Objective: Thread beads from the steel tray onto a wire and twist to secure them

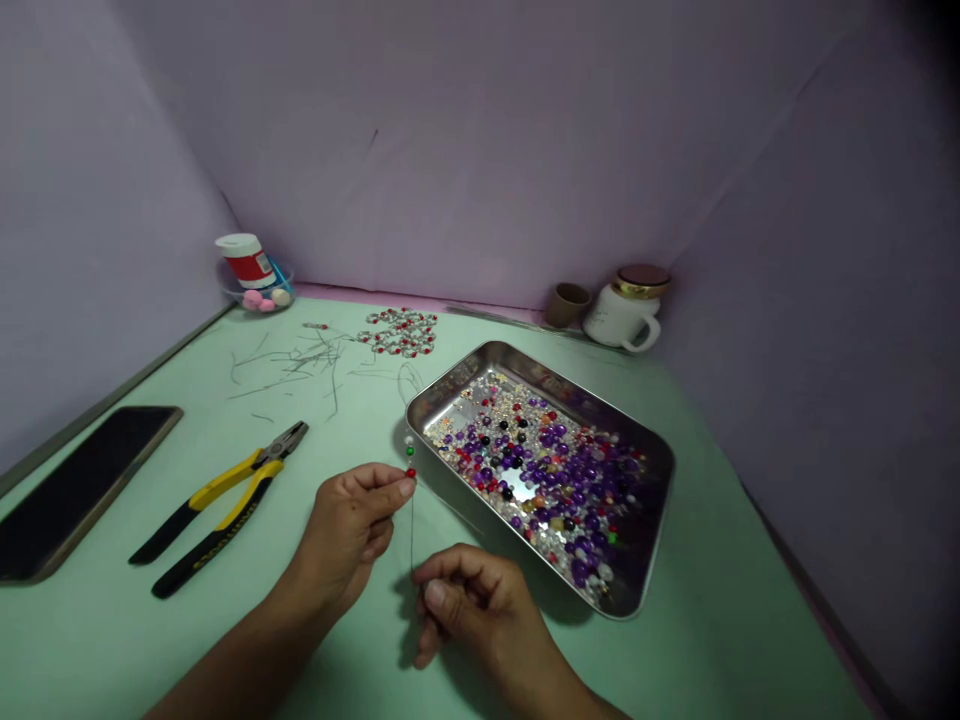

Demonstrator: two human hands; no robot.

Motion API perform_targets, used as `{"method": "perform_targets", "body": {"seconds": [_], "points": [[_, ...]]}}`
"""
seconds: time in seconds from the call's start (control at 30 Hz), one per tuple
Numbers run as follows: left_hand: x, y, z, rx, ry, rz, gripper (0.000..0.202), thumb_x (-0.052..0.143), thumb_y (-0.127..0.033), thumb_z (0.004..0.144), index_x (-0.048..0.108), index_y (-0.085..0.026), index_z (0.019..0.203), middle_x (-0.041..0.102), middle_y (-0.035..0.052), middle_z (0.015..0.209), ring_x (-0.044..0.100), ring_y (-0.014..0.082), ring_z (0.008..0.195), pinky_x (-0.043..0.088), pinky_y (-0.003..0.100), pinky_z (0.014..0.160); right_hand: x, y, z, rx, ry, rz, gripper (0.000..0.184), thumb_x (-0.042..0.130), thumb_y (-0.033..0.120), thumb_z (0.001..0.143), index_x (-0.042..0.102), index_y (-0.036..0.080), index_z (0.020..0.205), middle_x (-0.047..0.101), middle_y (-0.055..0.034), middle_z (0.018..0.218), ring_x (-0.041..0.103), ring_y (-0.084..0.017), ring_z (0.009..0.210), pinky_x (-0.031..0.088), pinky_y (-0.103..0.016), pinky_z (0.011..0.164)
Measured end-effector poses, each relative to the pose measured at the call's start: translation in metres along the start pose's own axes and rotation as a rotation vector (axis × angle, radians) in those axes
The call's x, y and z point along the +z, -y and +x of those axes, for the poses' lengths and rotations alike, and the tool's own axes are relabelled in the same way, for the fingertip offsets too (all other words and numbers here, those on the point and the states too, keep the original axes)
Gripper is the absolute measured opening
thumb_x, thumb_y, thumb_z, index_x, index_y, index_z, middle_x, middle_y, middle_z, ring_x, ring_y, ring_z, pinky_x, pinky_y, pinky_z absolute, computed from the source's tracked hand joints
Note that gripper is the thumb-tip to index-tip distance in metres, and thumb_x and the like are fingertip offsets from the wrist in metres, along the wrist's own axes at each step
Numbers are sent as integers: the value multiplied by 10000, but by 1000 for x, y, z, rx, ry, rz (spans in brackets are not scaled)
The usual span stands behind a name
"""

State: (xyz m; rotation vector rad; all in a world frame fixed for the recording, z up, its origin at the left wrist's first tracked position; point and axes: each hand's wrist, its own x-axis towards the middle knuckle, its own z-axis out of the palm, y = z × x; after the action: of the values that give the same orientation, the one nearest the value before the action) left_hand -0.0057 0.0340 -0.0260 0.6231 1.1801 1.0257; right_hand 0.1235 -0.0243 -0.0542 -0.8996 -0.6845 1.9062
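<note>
My left hand (352,520) pinches a red bead (411,473) between thumb and forefinger. Above it, a green bead (410,451) and a pale bead line up on the same thin wire (412,530). The wire runs down from the beads to my right hand (472,610), whose fingers are closed on its lower end. Right of both hands is a metal tray (540,545) holding loose purple, red, black, clear and gold beads (555,470). Pliers (232,500) with yellow and black handles lie to the left of my left hand, their jaws pointing away.
A dark phone (86,490) lies at the left edge. Wire pieces (300,360) and a red-and-silver beaded piece (401,332) lie farther back. A bowl with a white-and-red container (247,262) stands back left; a brown cup (566,304) and lidded white mug (622,315) stand back right.
</note>
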Motion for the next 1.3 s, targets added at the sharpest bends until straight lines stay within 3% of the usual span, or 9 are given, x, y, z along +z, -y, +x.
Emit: {"method": "perform_targets", "body": {"seconds": [0.33,0.43,0.53,0.6,0.67,0.83,0.97,1.13,1.3], "points": [[-1,2,2,0,-4,19,189,737,-230,556,589,-122,601,390,-90,404,193,-19,301,120,131,299,0,-10,3,-14,-9,-95,345,697,433,613,584,124,719,531,24,485,523,-99,404,431,-240,440],[-2,3,2,-8,-9,6,206,753,-237,535,597,-123,607,388,-91,415,194,-19,309,120,123,297,3,-5,-6,-102,-11,-266,244,665,375,665,653,148,752,548,7,538,526,-106,471,427,-240,482],[-3,4,4,-15,-11,4,215,761,-247,523,603,-124,603,390,-90,420,193,-21,314,126,118,297,6,24,-25,-329,101,-648,110,649,266,701,719,220,771,631,-27,648,555,-129,555,424,-235,524],[-4,5,6,-19,-5,11,219,760,-263,525,612,-124,608,383,-90,410,192,-20,313,128,117,297,4,55,-35,-525,-41,-836,117,611,223,738,719,237,780,657,-32,668,570,-145,573,422,-252,545],[-3,5,7,-24,-8,21,231,763,-275,518,618,-123,612,382,-89,404,195,-19,313,128,117,298,-3,86,-38,-584,-106,-1128,121,595,212,741,703,221,796,666,-46,681,577,-172,605,413,-277,558],[-3,5,8,-67,-54,41,280,784,-300,467,628,-121,617,375,-88,402,199,-16,324,132,116,301,-43,130,-13,-159,-432,-1768,127,584,218,719,628,186,604,623,-30,559,507,-151,477,271,-263,459],[-2,5,10,-90,-69,49,294,793,-313,437,624,-127,589,375,-85,396,194,-15,321,131,117,296,-65,133,16,-269,-591,-1898,126,509,196,774,632,175,792,641,-56,763,569,-178,665,329,-271,546],[-2,7,13,-103,-69,99,294,784,-343,447,613,-137,570,354,-81,393,190,-13,330,135,115,308,-64,119,27,-238,-467,-2041,177,487,135,758,618,166,873,606,-84,886,567,-195,742,357,-279,566],[-4,6,11,-113,-62,160,298,770,-368,462,619,-143,587,351,-76,402,191,-6,342,139,117,318,-44,100,12,-135,-267,-2046,257,502,69,696,624,183,891,605,-77,876,567,-194,731,354,-274,547]]}}
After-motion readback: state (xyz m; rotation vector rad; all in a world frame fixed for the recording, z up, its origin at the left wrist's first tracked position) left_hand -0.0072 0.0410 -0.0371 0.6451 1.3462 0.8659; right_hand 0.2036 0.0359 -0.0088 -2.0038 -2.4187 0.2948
